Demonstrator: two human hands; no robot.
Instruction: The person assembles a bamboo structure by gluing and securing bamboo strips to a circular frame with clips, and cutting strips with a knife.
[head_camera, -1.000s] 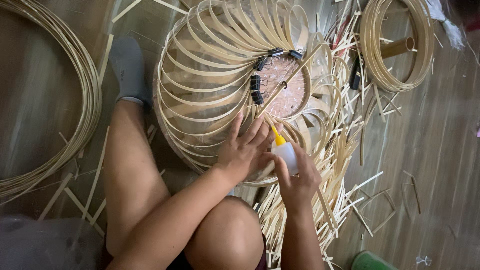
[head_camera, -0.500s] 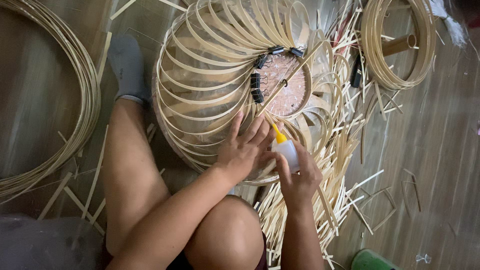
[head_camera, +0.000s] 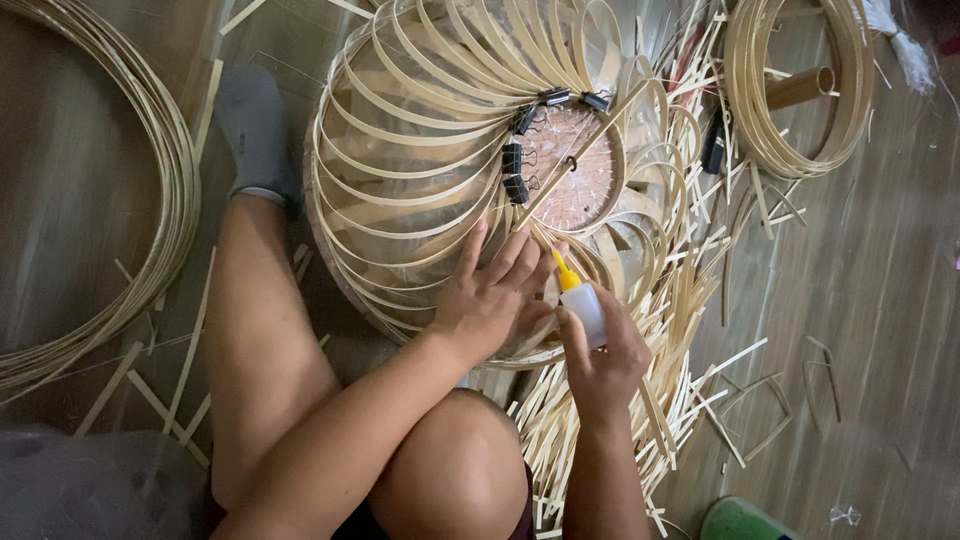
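At far left a large coil of bamboo strips (head_camera: 150, 170) lies on the floor. The left hand (head_camera: 490, 300) presses flat, fingers spread, on the domed bamboo frame (head_camera: 420, 160) in the middle. Just right of it, the right hand (head_camera: 605, 355) wraps closed around a small glue bottle (head_camera: 582, 300), whose yellow nozzle touches the strips. Black binder clips (head_camera: 515, 160) grip the frame's far hub.

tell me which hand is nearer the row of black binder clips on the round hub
Left. The left hand lies on the bamboo strips just below the binder clips; the right hand, holding the glue bottle, sits lower and farther right.
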